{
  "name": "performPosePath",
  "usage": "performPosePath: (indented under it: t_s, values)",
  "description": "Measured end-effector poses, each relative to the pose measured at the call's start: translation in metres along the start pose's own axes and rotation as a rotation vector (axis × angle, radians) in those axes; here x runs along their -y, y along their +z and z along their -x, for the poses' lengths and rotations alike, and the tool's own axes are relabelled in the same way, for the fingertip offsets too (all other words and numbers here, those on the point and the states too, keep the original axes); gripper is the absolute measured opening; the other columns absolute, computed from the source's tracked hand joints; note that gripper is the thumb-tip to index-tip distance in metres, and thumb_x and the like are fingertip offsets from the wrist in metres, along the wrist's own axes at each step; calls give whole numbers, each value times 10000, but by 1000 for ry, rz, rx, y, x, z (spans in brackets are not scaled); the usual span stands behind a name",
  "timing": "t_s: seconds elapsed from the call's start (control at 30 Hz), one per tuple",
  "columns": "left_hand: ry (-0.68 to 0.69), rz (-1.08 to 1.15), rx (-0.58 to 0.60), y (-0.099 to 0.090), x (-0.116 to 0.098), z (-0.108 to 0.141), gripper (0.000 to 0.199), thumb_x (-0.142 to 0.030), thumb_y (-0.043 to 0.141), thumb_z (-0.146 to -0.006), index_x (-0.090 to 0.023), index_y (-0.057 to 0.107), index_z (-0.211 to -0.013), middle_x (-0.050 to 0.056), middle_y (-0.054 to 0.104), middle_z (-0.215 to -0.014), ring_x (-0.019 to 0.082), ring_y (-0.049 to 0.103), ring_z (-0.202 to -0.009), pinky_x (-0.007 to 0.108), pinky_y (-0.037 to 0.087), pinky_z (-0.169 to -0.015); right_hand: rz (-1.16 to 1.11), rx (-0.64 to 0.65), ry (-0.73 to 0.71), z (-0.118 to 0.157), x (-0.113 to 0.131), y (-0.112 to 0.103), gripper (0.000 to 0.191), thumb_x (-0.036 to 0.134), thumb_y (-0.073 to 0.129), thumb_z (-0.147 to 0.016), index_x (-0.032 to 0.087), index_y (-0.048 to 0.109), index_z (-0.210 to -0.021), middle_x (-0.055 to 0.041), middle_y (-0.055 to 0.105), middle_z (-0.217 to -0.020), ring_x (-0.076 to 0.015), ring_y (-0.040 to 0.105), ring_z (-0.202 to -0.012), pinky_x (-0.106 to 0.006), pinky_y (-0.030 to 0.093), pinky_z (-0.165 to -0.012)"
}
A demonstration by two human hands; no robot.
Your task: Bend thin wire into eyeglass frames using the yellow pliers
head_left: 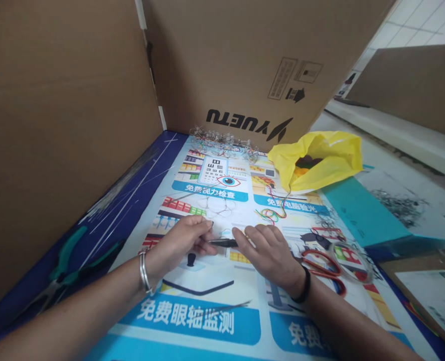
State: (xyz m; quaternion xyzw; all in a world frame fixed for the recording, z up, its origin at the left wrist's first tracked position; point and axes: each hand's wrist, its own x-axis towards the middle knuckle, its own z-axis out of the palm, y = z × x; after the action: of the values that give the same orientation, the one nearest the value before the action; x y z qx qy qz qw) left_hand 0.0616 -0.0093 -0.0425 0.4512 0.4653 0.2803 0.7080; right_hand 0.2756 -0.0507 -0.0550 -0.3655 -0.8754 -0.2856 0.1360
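Observation:
My left hand (192, 236) is closed in a pinch above the middle of a printed poster sheet (139, 311); what its fingertips hold is too small to make out. Opposite it, my right hand (265, 245) grips a slim dark tool (224, 242) with a pointed end. That point reaches left to the fingers of my left hand. Just beyond both hands lie thin bent wire loops (220, 204). Red, green and yellow cords (274, 214) curl behind my right hand. A small bundle of straight dark wires (226, 306) rests on the poster nearer to me.
Teal-handled pliers (66, 265) and straight wires (113, 200) lie at left. Red-handled scissors (322, 265) and a clear ring-shaped roll (352, 263) are by my right forearm. Wire shapes (224, 144) line the cardboard wall (214, 65); a yellow bag (331, 155) stands back right.

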Motion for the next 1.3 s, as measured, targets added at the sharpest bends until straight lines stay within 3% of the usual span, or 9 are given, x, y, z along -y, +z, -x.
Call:
performPosePath:
  t_s: [0.43, 0.63, 0.87, 1.0, 1.3]
  values:
    - [6, -53, -10, 0, 3, -2, 225, -354, 512, -840, -154, 480, -739, -15, 575, -652, 134, 653, -541, 190, 418, -483, -27, 27, -16, -1, -1, 3, 257, 194, 507, -874, 161, 543, -1126, -61, 600, -870, -179, 461, -758, -342, 310, -662]
    - [158, -186, -7, -1, 3, -1, 253, -377, 484, -853, -157, 496, -730, -20, 574, -666, 120, 633, -556, 217, 438, -540, -97, 76, 19, -5, -1, 3, 244, 324, 519, -876, 154, 574, -1042, -32, 560, -737, -171, 439, -687, -321, 293, -605]
    - [379, -499, 6, -8, 2, -1, 251, -358, 437, -882, -175, 517, -730, -24, 559, -691, 122, 580, -665, 235, 427, -615, -307, 200, 147, -5, 3, 4, 219, 358, 455, -903, 189, 590, -941, -29, 591, -776, -163, 504, -723, -282, 325, -613]
    - [385, -620, 23, -9, 1, 0, 259, -363, 413, -897, -180, 523, -750, -16, 589, -693, 125, 565, -672, 235, 412, -622, -399, 278, 202, -6, 3, 1, 208, 352, 454, -900, 200, 595, -894, -20, 601, -759, -147, 530, -700, -258, 334, -605]
    - [388, -586, 121, -17, -6, -2, 329, -410, 393, -903, -168, 590, -799, 27, 652, -781, 133, 593, -716, 243, 441, -648, -534, 307, 272, -4, 0, 1, 218, 360, 460, -890, 209, 616, -906, -18, 620, -769, -139, 561, -733, -230, 377, -639]
